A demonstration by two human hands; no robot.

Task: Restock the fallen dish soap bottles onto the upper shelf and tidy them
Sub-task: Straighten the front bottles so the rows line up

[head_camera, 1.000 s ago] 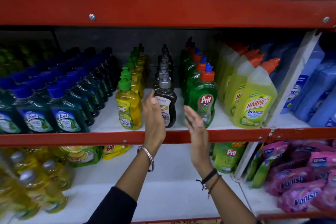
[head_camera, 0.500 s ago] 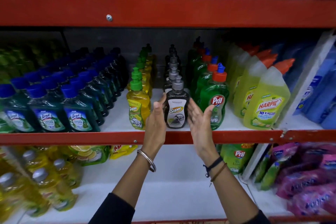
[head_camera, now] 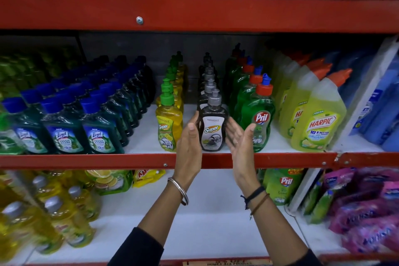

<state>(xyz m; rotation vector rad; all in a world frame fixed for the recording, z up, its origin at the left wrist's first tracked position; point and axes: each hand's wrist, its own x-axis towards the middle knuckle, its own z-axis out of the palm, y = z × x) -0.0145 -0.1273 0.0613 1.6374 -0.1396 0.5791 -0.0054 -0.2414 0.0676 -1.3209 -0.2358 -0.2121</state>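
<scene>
Red-framed metal shelf with white deck [head_camera: 151, 161]; stock in files front to back. Far left, blue-capped dark green plastic cleaner bottles [head_camera: 99, 134], packed tight, well apart from the work. Next, a file of yellow plastic dish soap bottles with green caps [head_camera: 169, 127], front one just beside the left hand [head_camera: 188, 147]. Left hand open, palm turned inward, fingertips at the left flank of the dark grey plastic dish soap bottle with silver pump cap [head_camera: 212, 128]; contact looks light, cannot tell for certain. That bottle stands upright at the shelf's front edge, heading its own file. Right hand [head_camera: 239, 142] open on the other flank, fingers spread, grip apart, nothing clamped. Just right, the green plastic Pril bottle with red cap [head_camera: 258, 127], close behind the right fingers. Risks, as judged: front bottle sits near the lip, so a forward nudge could tip it off; a wide right-hand sweep could knock the Pril bottle; a hard push back could topple the file behind.
</scene>
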